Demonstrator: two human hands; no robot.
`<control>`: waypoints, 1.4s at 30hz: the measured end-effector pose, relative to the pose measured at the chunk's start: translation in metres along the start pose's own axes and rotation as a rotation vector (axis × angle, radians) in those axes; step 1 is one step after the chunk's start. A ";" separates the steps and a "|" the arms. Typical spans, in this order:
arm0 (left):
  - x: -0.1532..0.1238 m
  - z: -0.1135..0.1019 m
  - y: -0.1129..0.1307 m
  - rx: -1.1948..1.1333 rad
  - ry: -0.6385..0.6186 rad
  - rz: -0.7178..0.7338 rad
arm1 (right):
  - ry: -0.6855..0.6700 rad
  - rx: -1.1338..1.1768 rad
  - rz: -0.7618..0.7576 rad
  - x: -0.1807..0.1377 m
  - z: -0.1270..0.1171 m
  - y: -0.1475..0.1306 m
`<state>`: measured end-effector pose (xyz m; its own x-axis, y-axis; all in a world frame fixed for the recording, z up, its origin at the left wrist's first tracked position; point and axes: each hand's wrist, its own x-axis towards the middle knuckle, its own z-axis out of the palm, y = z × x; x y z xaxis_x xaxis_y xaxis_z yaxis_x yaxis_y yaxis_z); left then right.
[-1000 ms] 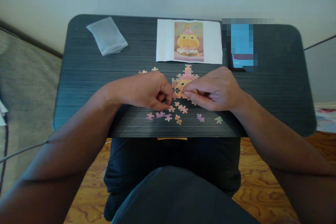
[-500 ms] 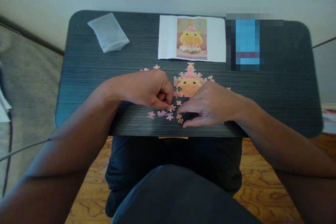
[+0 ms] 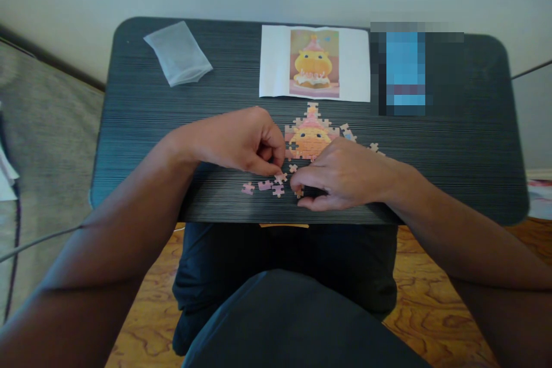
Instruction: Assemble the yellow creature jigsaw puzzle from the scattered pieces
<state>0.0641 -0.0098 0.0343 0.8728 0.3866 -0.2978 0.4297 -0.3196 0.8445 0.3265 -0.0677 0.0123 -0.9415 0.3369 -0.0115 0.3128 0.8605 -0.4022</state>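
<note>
A partly joined jigsaw puzzle (image 3: 308,135), with a yellow face and pink hat, lies on the dark table. My left hand (image 3: 248,141) is closed to its left, thumb and fingertip pinching a pinkish puzzle piece (image 3: 281,178). Across the puzzle's lower right part reaches my right hand (image 3: 340,175), hiding some of it. Its thumb and fingers close around an orange-brown puzzle piece (image 3: 299,191), which is partly covered. Loose pink pieces (image 3: 264,185) lie below my left hand, and a small piece (image 3: 294,168) sits between the hands.
Behind the puzzle lies a white sheet (image 3: 273,63) printed with the same picture. A clear plastic bag (image 3: 179,54) is at the back left of the table (image 3: 233,46). A blurred-out blue rectangle (image 3: 405,63) is at back right. More loose pieces (image 3: 374,148) lie right of the puzzle.
My right thumb and fingers have drawn in around the orange-brown piece, and it has shifted slightly right. My left hand has stayed almost where it was with its piece.
</note>
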 end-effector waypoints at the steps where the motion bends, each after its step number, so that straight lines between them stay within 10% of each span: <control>1: 0.000 0.000 0.000 -0.006 0.008 0.010 | 0.004 -0.003 -0.001 0.000 0.000 0.000; 42: 0.002 0.007 0.001 0.132 0.075 0.157 | -0.162 0.058 0.069 -0.004 -0.013 -0.002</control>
<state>0.0681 -0.0147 0.0314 0.9139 0.3848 -0.1292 0.3209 -0.4898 0.8107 0.3316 -0.0660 0.0248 -0.9275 0.3242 -0.1862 0.3739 0.8124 -0.4475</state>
